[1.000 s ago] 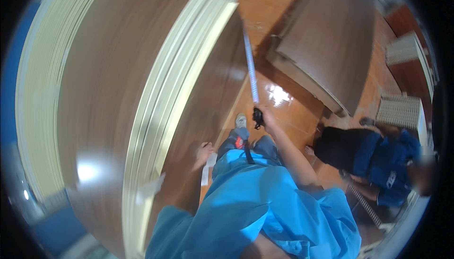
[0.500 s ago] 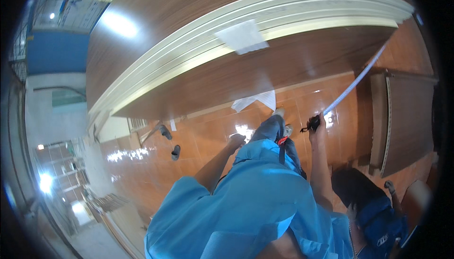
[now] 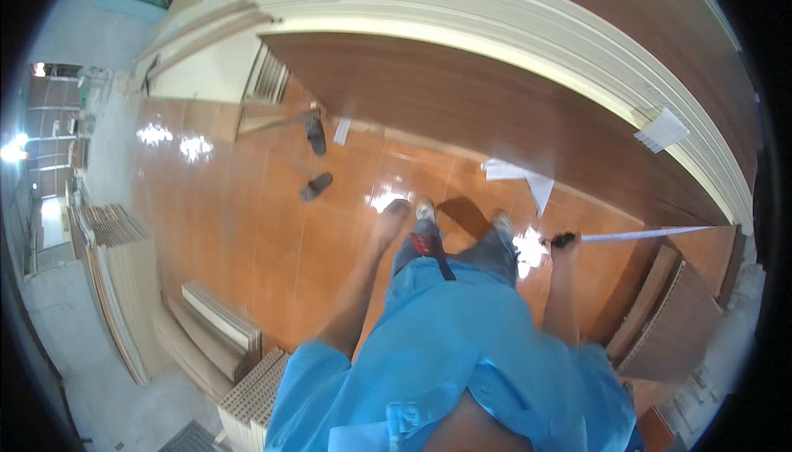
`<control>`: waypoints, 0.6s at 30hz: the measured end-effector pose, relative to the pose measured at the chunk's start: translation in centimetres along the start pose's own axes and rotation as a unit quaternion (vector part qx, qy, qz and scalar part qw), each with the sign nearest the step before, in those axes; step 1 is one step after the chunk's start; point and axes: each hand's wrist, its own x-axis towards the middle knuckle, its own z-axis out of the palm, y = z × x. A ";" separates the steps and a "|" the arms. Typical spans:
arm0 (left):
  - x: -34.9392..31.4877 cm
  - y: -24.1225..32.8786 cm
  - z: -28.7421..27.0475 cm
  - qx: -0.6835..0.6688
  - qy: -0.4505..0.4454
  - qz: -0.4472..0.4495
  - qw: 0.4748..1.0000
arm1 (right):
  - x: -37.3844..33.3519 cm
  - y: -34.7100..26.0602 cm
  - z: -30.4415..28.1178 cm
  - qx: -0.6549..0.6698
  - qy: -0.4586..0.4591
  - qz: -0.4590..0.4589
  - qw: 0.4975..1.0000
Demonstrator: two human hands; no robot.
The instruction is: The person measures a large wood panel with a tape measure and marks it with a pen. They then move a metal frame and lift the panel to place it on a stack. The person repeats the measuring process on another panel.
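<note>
My right hand (image 3: 564, 256) is closed around a black tape measure (image 3: 563, 240), out over the tiled floor on my right. From it a long pale tape blade (image 3: 643, 235) runs out to the right, toward the end of a tall stack of brown-faced panels (image 3: 462, 93) with cream edges. Whether the blade's far end touches the stack I cannot tell. My left hand (image 3: 394, 213) hangs low beside my left leg, smeared by motion, its fingers unclear. A white paper sheet (image 3: 662, 130) sticks on the panel edges.
Two dark slippers (image 3: 317, 185) and white paper pieces (image 3: 524, 178) lie on the glossy orange floor (image 3: 239, 229). Brown boards (image 3: 676, 316) lean at the right. More stacked panels (image 3: 124, 287) stand at the left, with cut pieces (image 3: 219, 324) nearer me.
My view has swung to the right, so the panel stack slants down rightward. The tape blade now lies nearly level instead of rising steeply. The other person at lower right has mostly left view.
</note>
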 end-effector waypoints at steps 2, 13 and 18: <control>-2.8 1.1 -6.7 -0.086 0.132 -0.078 0.984 | 1.1 3.9 5.2 -0.016 0.171 -0.008 0.985; 9.2 17.3 -38.6 0.130 0.076 0.100 0.984 | 0.9 30.3 37.2 0.022 0.302 -0.133 0.944; 15.9 31.5 -48.6 0.207 0.064 0.237 0.947 | -1.8 43.4 49.0 0.029 0.220 -0.048 0.974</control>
